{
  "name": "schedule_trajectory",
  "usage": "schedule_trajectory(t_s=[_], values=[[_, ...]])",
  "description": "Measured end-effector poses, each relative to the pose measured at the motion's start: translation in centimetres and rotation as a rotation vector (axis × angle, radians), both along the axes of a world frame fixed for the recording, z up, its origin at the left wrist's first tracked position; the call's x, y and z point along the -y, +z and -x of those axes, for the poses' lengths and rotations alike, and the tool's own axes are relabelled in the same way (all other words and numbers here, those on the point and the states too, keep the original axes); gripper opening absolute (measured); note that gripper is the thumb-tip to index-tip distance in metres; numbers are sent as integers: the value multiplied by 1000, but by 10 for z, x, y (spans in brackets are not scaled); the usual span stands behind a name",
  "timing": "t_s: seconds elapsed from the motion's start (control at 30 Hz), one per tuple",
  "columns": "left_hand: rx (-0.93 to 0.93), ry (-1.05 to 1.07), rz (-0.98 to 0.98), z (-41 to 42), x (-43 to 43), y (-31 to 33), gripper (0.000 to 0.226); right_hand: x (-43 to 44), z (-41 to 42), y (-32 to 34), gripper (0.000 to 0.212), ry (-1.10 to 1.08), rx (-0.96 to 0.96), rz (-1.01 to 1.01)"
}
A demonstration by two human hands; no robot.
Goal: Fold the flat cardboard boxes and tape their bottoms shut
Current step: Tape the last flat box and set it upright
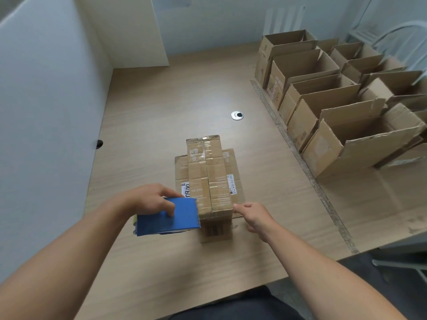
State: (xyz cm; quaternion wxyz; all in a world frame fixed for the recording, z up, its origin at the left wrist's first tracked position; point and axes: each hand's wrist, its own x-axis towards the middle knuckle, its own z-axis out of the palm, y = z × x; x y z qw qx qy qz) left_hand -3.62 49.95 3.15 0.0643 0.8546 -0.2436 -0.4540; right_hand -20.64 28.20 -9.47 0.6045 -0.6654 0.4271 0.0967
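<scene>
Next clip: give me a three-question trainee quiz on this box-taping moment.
1. Which hand holds the blue tape dispenser? A) left B) right C) neither
2. True or false: the assembled boxes on the right of the table stand with their open tops up.
3. Fill in (near/far): the dispenser sits at the ___ end of the box being taped.

Key: 1 A, the left hand; 2 true; 3 near.
</scene>
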Motion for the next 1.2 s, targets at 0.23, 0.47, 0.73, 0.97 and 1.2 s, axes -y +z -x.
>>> schedule_trajectory(t_s=[0.23,0.47,0.73,0.97,1.2], values=[[-11,-16,-19,-2,3,-1,67,-1,8,-2,28,106,20,286],[0,-46,-28,-5,4,-2,67,-12,12,16,11,-18,84,-121],[-21,-49,-20,-7,3,-4,66,-21,10,5,19,-47,142,89],[-39,-34,-1,-9,1,-8,66,-6,5,-6,40,486,247,1013],[-4,-2,56,-6,-8,-13,66,12,-38,-16,62,1190,471,1100]])
